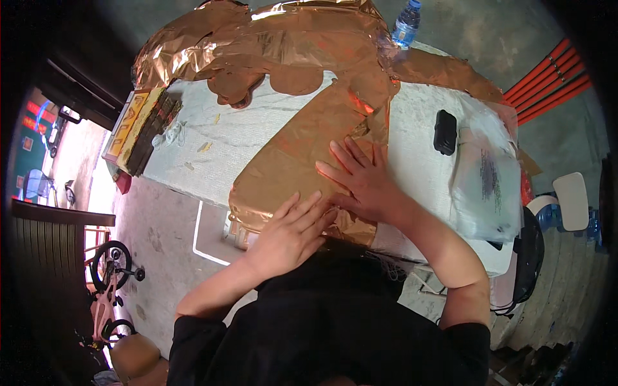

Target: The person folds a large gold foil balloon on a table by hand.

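A large shiny copper-coloured foil piece [290, 151] lies across the white-covered table [418, 154], its near end reaching the front edge by my body. My left hand [293, 233] rests on the foil near that edge, fingers stretched out and pointing up to the right. Just right of it, my right hand [362, 181] lies palm down on the foil with its fingers spread. The thumb side of my right hand meets the fingertips of my left. A small reddish patch [360, 103] shows on the foil beyond my right hand. Neither hand grips anything visible.
More crumpled foil [283, 38] covers the table's far side, beside a water bottle [406, 24]. A black case [445, 132] and clear plastic bags [487, 180] lie right. Stacked yellow-and-brown packs [138, 132] sit left. A pink bicycle [109, 296] stands on the floor.
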`<control>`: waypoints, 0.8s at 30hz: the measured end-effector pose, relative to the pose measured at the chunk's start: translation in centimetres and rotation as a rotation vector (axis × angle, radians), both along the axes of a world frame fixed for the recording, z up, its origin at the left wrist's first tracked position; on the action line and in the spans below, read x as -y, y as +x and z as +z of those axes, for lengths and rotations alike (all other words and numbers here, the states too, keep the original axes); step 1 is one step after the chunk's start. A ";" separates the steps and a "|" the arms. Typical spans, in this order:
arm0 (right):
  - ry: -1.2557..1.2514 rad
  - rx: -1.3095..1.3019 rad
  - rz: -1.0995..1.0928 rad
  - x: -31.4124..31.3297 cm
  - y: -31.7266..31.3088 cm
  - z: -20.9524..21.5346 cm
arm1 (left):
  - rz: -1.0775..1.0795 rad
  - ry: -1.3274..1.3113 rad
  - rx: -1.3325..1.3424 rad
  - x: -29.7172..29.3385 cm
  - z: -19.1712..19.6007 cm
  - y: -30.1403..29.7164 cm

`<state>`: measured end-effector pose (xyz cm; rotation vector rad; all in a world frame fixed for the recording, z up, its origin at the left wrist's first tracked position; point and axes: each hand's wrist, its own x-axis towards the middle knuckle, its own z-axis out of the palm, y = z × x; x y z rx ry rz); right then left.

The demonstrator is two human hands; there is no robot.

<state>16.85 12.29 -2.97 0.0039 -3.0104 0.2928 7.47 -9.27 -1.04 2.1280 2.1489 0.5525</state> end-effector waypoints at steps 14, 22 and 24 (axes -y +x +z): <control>-0.039 -0.001 0.014 -0.1 -0.1 -0.3 | 0.800 0.488 2.040 7.5 -4.5 -2.4; -0.032 -0.002 0.008 -0.1 0.0 -0.3 | 0.644 0.587 1.559 7.1 -1.9 -1.7; -0.035 -0.008 0.011 -0.1 0.0 -0.2 | 0.557 0.585 1.059 6.2 -0.8 -1.0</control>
